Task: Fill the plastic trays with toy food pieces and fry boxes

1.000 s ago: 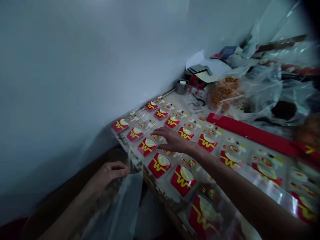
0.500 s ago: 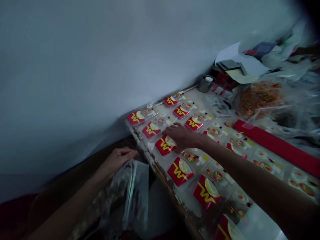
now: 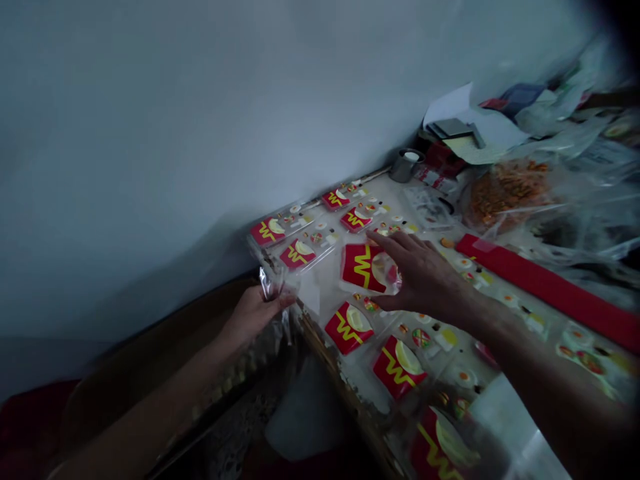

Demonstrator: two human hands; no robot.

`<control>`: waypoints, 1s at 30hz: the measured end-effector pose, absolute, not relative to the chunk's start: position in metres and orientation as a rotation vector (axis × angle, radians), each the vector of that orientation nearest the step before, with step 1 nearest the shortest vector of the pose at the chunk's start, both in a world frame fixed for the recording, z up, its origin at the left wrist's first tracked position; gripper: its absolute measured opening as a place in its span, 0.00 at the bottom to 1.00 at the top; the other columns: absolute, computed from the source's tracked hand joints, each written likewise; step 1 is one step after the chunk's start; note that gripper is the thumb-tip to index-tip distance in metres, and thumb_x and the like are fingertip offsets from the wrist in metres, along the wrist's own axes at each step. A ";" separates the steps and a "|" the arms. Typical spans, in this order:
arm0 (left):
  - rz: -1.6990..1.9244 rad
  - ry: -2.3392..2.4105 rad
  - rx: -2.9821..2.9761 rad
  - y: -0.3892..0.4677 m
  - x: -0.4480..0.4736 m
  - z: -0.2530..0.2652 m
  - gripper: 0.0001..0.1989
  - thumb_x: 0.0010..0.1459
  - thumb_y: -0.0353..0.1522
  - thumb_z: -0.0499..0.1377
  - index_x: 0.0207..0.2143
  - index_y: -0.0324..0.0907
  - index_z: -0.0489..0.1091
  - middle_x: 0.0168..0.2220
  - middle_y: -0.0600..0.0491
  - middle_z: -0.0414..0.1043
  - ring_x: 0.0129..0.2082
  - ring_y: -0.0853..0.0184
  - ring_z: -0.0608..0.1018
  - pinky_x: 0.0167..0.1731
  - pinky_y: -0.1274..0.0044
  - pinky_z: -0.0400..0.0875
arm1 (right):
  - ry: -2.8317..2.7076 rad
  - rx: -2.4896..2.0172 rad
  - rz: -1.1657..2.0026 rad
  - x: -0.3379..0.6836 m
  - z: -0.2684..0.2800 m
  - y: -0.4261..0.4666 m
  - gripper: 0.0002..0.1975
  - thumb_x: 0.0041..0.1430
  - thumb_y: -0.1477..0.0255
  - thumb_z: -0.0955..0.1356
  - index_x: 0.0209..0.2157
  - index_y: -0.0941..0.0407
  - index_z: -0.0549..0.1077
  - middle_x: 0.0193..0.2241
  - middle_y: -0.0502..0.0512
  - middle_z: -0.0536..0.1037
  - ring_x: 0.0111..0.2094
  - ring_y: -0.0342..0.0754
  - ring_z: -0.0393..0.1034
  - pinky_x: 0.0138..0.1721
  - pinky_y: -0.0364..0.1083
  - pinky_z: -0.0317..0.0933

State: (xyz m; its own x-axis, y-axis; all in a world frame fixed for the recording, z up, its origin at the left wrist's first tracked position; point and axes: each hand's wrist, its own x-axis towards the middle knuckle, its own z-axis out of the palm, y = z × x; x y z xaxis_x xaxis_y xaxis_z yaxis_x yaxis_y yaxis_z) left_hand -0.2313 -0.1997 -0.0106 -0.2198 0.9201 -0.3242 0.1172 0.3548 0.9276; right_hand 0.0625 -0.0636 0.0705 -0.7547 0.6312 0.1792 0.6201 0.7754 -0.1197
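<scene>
At the table's left edge, my left hand (image 3: 263, 310) pinches a crumpled clear plastic bag (image 3: 270, 281), part of which hangs below the fingers. My right hand (image 3: 425, 273) has its thumb and fingers around a clear packet (image 3: 363, 267), raised off the table. Inside it shows a red fries-box shape with a yellow zigzag and a pale half-round piece. Similar packets lie in rows on the table, such as one red-and-yellow packet (image 3: 349, 328) just in front and another packet (image 3: 299, 253) behind. Small food-shaped pieces (image 3: 423, 339) sit beside the red shapes.
A long red strip (image 3: 540, 283) lies across the table at the right. Behind it are a bag of orange-brown bits (image 3: 507, 193), a grey cup (image 3: 406, 165) and papers (image 3: 475, 127). The pale wall (image 3: 200, 133) borders the table's far side.
My right hand has lifted a red-and-yellow packet from its row and moved right. My left hand has risen toward the table edge with the plastic bag, which is now more bunched.
</scene>
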 end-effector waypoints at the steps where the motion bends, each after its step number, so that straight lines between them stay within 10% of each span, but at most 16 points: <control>1: 0.949 1.584 0.970 -0.201 -0.226 -0.011 0.20 0.49 0.48 0.69 0.33 0.40 0.80 0.29 0.54 0.77 0.28 0.68 0.72 0.32 0.77 0.64 | -2.739 -1.017 0.065 0.071 0.067 -0.068 0.51 0.48 0.57 0.77 0.69 0.52 0.54 0.56 0.65 0.71 0.55 0.67 0.66 0.54 0.63 0.62; 13: 0.810 1.733 1.180 -0.196 -0.148 0.024 0.18 0.35 0.42 0.75 0.21 0.39 0.75 0.20 0.57 0.70 0.24 0.70 0.68 0.26 0.78 0.58 | -2.566 -1.201 0.072 0.162 0.080 -0.123 0.51 0.48 0.57 0.76 0.69 0.52 0.54 0.57 0.65 0.70 0.55 0.68 0.67 0.53 0.64 0.62; 20: 0.693 1.489 1.361 -0.184 -0.119 0.034 0.23 0.54 0.51 0.63 0.32 0.40 0.81 0.31 0.51 0.80 0.32 0.65 0.76 0.34 0.76 0.66 | -2.529 -1.343 0.011 0.200 0.073 -0.145 0.49 0.48 0.55 0.75 0.68 0.53 0.57 0.57 0.66 0.71 0.53 0.69 0.68 0.52 0.63 0.62; 30: 0.745 1.458 1.068 -0.159 -0.069 0.030 0.20 0.30 0.41 0.77 0.23 0.39 0.78 0.24 0.53 0.76 0.27 0.67 0.75 0.32 0.76 0.68 | -2.440 -1.444 0.031 0.250 0.065 -0.160 0.49 0.48 0.56 0.75 0.68 0.51 0.57 0.55 0.66 0.72 0.51 0.69 0.69 0.48 0.63 0.63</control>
State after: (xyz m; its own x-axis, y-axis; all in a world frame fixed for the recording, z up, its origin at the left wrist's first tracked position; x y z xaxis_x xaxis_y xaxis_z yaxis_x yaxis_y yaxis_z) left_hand -0.0695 -0.1588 0.0299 0.0352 0.9136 -0.4051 0.2068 0.3899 0.8973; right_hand 0.2497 -0.1596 0.0652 -0.4470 0.8594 0.2485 0.8527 0.4932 -0.1719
